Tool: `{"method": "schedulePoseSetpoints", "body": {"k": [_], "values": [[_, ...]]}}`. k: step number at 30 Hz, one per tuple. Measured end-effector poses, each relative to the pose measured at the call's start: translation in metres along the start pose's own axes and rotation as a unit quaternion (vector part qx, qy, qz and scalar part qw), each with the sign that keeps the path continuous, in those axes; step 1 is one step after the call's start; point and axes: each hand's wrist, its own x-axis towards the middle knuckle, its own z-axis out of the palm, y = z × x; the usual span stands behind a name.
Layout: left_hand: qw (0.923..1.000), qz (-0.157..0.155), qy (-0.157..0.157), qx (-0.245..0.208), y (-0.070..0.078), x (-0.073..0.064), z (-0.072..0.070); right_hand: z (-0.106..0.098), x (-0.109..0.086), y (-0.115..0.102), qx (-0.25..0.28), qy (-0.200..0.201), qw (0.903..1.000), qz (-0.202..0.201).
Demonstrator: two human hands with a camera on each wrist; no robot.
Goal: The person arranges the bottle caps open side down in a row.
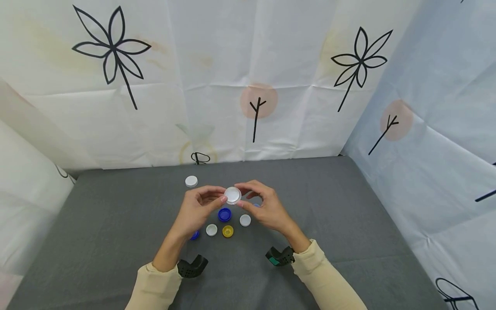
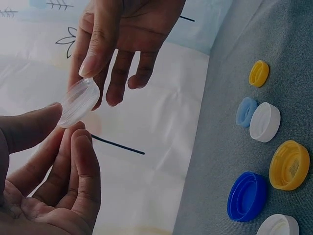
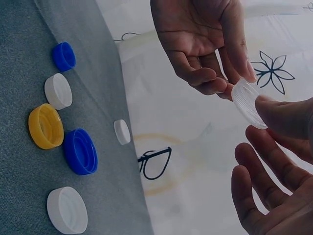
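Observation:
Above the table, both hands hold a clear, ridged bottle cap (image 1: 233, 195) between them. My left hand (image 1: 197, 207) pinches its left edge between thumb and fingers. On the opposite edge, the thumb and fingers of my right hand (image 1: 270, 211) grip it too. In the left wrist view the cap (image 2: 79, 102) stands tilted, its ribbed side showing. Below the hands lie a dark blue cap (image 1: 224, 214), a yellow cap (image 1: 227, 231) and two white caps, one on the left (image 1: 211, 230) and one on the right (image 1: 245, 220).
Another white cap (image 1: 191, 181) lies farther back. A second blue cap (image 1: 194, 235) is partly hidden by the left wrist. Beyond them, the left wrist view shows a light blue cap (image 2: 246, 112) and a small yellow cap (image 2: 259, 73). Patterned white cloth (image 1: 217, 125) hangs behind the grey table (image 1: 116, 224).

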Motion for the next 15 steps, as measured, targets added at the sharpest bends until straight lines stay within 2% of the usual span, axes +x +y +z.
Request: {"method": "schedulePoseSetpoints", "body": {"k": [7,15], "values": [[0.9999,0.015,0.007,0.0,0.0,0.0,0.001,-0.004,0.002,-0.029,0.005,0.001,0.9996,0.028],[0.9999,0.011,0.003,-0.002,0.002,-0.001,0.001,-0.004,0.003,-0.032,0.016,0.009,0.999,0.041]]}}
